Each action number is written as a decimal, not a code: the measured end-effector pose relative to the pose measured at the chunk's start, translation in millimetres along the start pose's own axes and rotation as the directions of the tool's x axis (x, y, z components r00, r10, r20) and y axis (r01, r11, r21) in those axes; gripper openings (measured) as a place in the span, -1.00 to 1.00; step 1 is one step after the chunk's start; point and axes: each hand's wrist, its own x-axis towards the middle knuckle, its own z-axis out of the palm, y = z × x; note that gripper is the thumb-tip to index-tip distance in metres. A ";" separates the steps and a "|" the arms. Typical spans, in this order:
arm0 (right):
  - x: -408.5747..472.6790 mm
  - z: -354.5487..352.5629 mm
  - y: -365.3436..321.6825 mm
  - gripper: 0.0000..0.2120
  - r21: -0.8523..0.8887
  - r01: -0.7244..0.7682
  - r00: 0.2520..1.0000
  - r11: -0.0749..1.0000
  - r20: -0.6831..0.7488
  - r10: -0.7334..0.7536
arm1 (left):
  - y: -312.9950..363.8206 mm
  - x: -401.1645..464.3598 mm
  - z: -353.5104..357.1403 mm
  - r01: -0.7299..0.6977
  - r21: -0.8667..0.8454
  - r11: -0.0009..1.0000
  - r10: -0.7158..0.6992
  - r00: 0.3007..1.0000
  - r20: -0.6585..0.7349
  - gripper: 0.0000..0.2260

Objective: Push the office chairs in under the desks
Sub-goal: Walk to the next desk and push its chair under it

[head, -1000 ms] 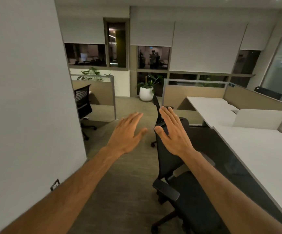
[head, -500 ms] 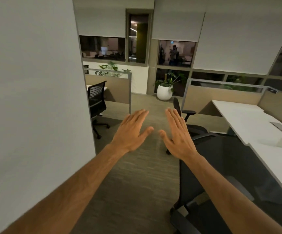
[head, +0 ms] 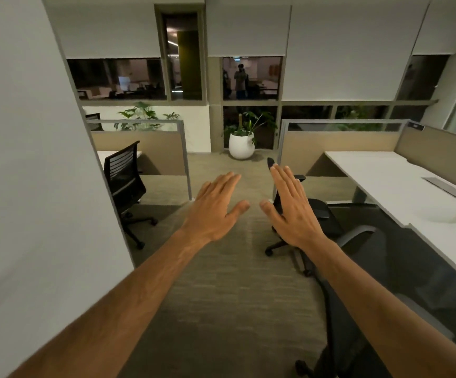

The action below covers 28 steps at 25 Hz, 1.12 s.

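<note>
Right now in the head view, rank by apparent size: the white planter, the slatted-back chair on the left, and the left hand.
1. Slatted-back chair, largest.
2. Left hand, inflated by nearness to the camera.
3. White planter, smallest, though it stands farthest away.

Carpet aisle (head: 229, 296) open ahead; near chair (head: 363, 268) and far chair (head: 317, 211) crowd right side; wall (head: 30, 186) blocks left.
</note>
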 end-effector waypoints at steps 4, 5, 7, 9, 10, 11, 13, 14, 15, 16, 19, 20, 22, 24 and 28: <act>43.1 25.9 48.3 -0.28 -0.039 -0.042 0.999 0.998 -0.015 0.041 | -29.2 64.0 35.4 -0.042 -0.051 0.998 0.043 0.999 0.017 -0.36; 53.3 31.5 63.0 -0.28 -0.046 -0.049 0.999 0.998 -0.017 0.049 | -35.4 80.6 45.7 -0.054 -0.053 0.997 0.056 0.998 0.034 -0.35; 72.6 42.5 94.7 -0.27 -0.064 -0.052 0.998 0.997 -0.025 0.050 | -46.6 113.6 68.3 -0.085 -0.050 0.995 0.087 0.995 0.051 -0.34; 93.1 49.9 125.2 -0.26 -0.076 -0.065 0.998 0.995 -0.025 0.063 | -55.3 148.1 88.8 -0.102 -0.068 0.992 0.104 0.994 0.038 -0.33; 103.5 51.6 140.2 -0.25 -0.076 -0.085 0.996 0.993 -0.019 0.084 | -58.6 166.0 97.5 -0.105 -0.080 0.991 0.108 0.993 0.037 -0.33; 112.7 54.0 154.6 -0.24 -0.077 -0.104 0.995 0.992 -0.015 0.103 | -62.3 182.3 106.2 -0.114 -0.085 0.990 0.117 0.993 0.031 -0.35; 130.0 58.9 184.4 -0.24 -0.097 -0.133 0.991 0.986 -0.009 0.133 | -69.5 215.7 126.8 -0.137 -0.097 0.986 0.139 0.990 0.017 -0.38; 136.3 60.4 197.1 -0.24 -0.106 -0.149 0.989 0.983 -0.010 0.149 | -72.6 231.5 137.0 -0.142 -0.111 0.984 0.144 0.989 0.015 -0.39; 141.2 61.2 209.1 -0.25 -0.112 -0.170 0.985 0.979 -0.016 0.169 | -74.4 247.5 147.5 -0.142 -0.129 0.981 0.147 0.989 0.026 -0.39; 143.2 61.4 219.6 -0.27 -0.120 -0.189 0.982 0.975 -0.021 0.188 | -73.9 260.2 158.2 -0.146 -0.143 0.979 0.154 0.987 0.047 -0.39; 142.7 57.1 257.3 -0.31 -0.173 -0.227 0.974 0.958 -0.029 0.225 | -63.6 299.4 196.8 -0.220 -0.175 0.960 0.242 0.963 0.116 -0.31; 141.8 54.2 269.7 -0.32 -0.196 -0.247 0.969 0.949 -0.032 0.246 | -58.6 313.6 210.6 -0.248 -0.194 0.949 0.276 0.952 0.130 -0.29; 137.0 50.0 294.9 -0.32 -0.241 -0.315 0.949 0.918 -0.058 0.311 | -47.3 342.0 241.2 -0.310 -0.235 0.921 0.350 0.925 0.150 -0.30; 129.2 47.5 319.7 -0.31 -0.266 -0.383 0.924 0.885 -0.097 0.371 | -35.5 368.6 271.6 -0.372 -0.275 0.886 0.425 0.890 0.166 -0.33; 115.0 42.1 362.9 -0.30 -0.309 -0.533 0.846 0.787 -0.210 0.490 | -7.0 416.8 327.2 -0.484 -0.397 0.780 0.585 0.789 0.187 -0.37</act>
